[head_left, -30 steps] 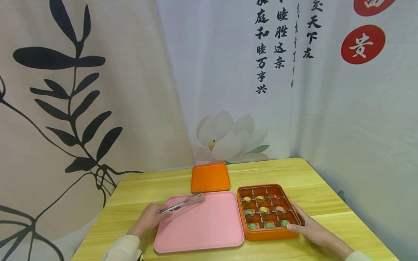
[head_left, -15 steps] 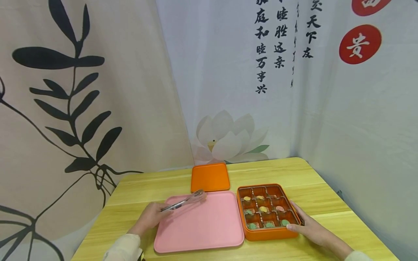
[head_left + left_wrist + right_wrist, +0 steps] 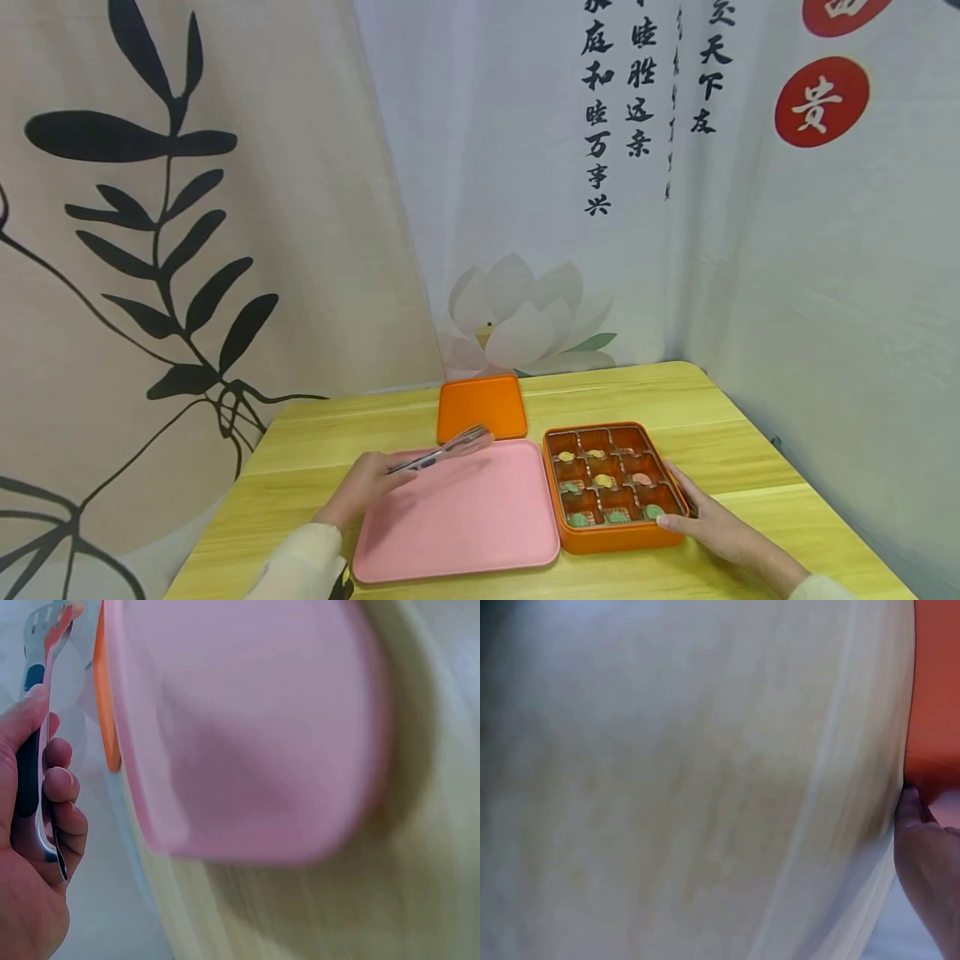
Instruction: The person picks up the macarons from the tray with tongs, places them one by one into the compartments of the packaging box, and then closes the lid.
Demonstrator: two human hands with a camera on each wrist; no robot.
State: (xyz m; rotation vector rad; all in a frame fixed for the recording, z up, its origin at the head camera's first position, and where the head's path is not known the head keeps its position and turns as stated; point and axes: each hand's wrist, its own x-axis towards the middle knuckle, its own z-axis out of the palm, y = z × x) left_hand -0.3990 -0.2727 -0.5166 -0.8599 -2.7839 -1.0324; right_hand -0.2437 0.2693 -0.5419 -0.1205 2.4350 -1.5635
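Note:
In the head view my left hand (image 3: 366,487) holds a pair of metal tongs (image 3: 447,450) above the pink tray (image 3: 465,525), tips pointing right and away. The left wrist view shows the fingers curled around the tongs' dark grip (image 3: 28,776). A small orange-toned patch (image 3: 76,607) shows at their slotted tips; what it is I cannot tell. My right hand (image 3: 716,523) grips the near right corner of the orange box (image 3: 622,539), thumb at the rim, fingers along its side. Inside its clear divided insert lie several small yellow, pink and green sweets (image 3: 604,481).
A flat orange lid or tray (image 3: 482,408) lies behind the pink tray. All of it stands on a wood-grain table (image 3: 750,467). A printed curtain (image 3: 525,208) hangs behind the table and along its right side.
My left hand has moved right and slightly up with the tongs, whose tips are farther over the pink tray's back edge. The right hand stays at the box.

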